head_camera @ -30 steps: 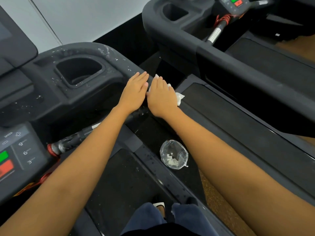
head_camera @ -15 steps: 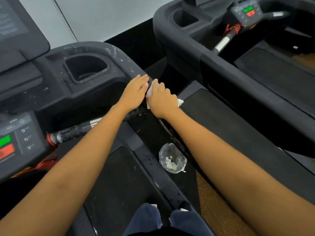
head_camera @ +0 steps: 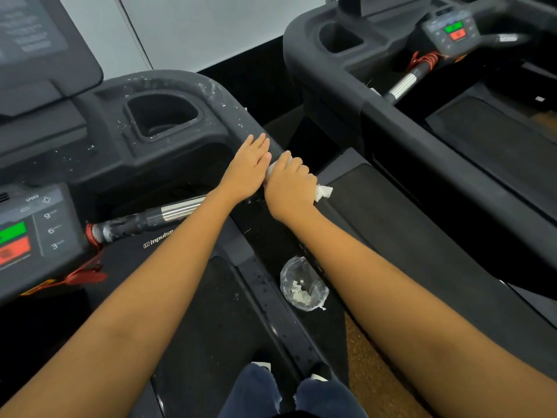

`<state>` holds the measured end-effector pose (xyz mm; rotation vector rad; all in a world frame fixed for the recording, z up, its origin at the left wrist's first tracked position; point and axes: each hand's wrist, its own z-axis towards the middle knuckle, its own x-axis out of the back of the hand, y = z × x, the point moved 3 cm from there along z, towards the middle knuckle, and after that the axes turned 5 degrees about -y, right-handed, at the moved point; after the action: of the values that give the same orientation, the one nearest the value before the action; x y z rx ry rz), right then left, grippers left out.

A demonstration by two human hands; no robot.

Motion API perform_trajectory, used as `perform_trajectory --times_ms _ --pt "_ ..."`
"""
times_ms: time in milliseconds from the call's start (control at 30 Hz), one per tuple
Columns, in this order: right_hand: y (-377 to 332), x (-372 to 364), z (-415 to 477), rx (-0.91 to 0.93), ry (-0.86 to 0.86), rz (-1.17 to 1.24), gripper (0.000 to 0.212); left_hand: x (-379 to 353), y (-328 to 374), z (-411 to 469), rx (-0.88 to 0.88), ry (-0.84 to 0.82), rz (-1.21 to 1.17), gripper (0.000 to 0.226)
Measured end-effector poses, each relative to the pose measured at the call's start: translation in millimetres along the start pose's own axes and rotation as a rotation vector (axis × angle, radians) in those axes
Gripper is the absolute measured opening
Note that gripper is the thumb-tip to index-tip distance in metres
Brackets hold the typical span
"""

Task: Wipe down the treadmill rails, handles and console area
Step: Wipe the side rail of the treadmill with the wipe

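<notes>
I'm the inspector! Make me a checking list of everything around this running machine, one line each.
Surface: rail speckled white near the cup holder.
Job's things: white wipe held against the rail.
Clutter: clear plastic bag with white scraps, lying on the deck edge.
Grippers: left hand flat on the rail; right hand grips the wipe.
Cables: red cord beside the console.
Surroundings: second treadmill to the right.
</notes>
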<state>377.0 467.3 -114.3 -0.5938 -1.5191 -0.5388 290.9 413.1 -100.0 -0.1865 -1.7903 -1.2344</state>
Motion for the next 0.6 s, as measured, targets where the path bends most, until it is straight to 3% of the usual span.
perform_trajectory --times_ms 100,233,333,433,533,600 --pt "-8.8 6.0 20.9 0.036 -0.058 0.059 0.081 3.8 5.7 -3.9 0.013 0.007 -0.031 0.046" --pt "-1.1 4.0 -5.3 0.070 0.010 0.006 0.071 5.4 21.7 -20.7 0.012 0.071 -0.174 0.039" --pt "10.1 -0.7 -43.9 0.208 0.117 -0.174 0.073 -4.0 22.6 -44.6 0.108 0.250 -0.453 0.033" --pt "17.4 -3.1 -53.2 0.381 0.022 -0.243 0.074 -26.1 15.6 -80.4 0.277 0.497 -0.617 0.039" --pt "19.1 10.4 -47.5 0.498 -0.088 -0.116 0.082 -51.1 17.3 -112.5 0.403 0.616 -0.883 0.033" --pt "21.0 23.6 -51.3 0.608 -0.154 0.109 0.084 -62.5 38.7 -113.0 0.357 0.492 -1.102 0.030"
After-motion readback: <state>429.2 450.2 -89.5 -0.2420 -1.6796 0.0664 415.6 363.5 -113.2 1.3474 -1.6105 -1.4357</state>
